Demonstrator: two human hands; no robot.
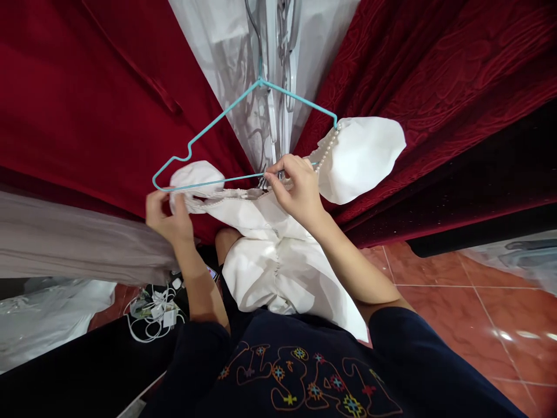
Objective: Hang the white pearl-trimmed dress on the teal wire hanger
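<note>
Held item: a white garment (256, 261) with puffed sleeves, at and below the fingers of both hands, its lower part spread toward the wearer's lap. A thin turquoise hanger (260, 82) rises above the fingertips.

Right hand (302, 191): thumb and forefinger pinch the hanger's lower bar near its middle; the other fingers curl behind. Left hand (170, 220): thumb and forefinger bent at the hanger's lower corner, beside the neckline edge (217, 200); whether they grip bar, cloth or both, cannot tell.

Beyond the right knuckles, a beaded strap (331, 141) meets the hanger's far end, the larger-looking sleeve (365, 157) puffing outward beside it. The other sleeve (198, 173) lies just past the left fingertips, partly behind the bar. Red cloth (130, 87) hangs beyond both hands; white cables (159, 310) lie below the left wrist.

Handling, judged: garment light and soft, sleeves holding some shape but easily crushed; cloth probably a little slippery. Beads look the most fragile part, liable to snag. Hanger seems light and fairly stiff, slightly springy. Best hold: bar near its middle for support, neckline by its firm edge close to the strap, fingertips off the beads and puffs.
</note>
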